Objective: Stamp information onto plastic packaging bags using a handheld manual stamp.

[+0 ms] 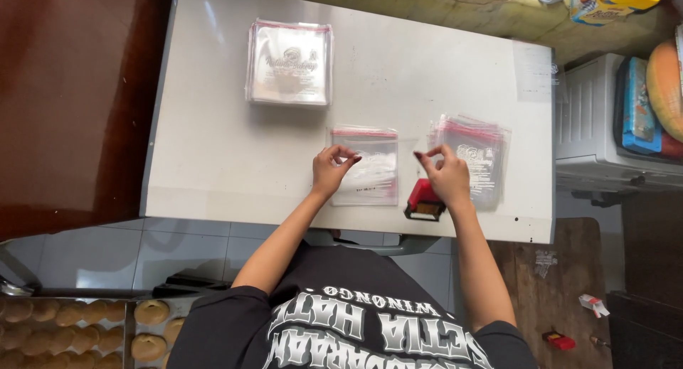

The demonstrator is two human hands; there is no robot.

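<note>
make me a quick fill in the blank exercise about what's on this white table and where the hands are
1. The thick stack of clear plastic bags lies at the ____ end of the white table, away from the person.
2. The small stamp near the table's front edge has a ____ top.
3. The left hand rests over a single clear bag with a ____ strip along its top.
4. The right hand is above the stamp, beside a fanned pile of ____.

Missing words: far; red; red; bags

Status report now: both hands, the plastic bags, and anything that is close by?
Left hand pinching over single clear bag. Right hand fingers pinched, by loose bag pile. Red stamp beside right wrist. Neat bag stack apart, untouched.
</note>
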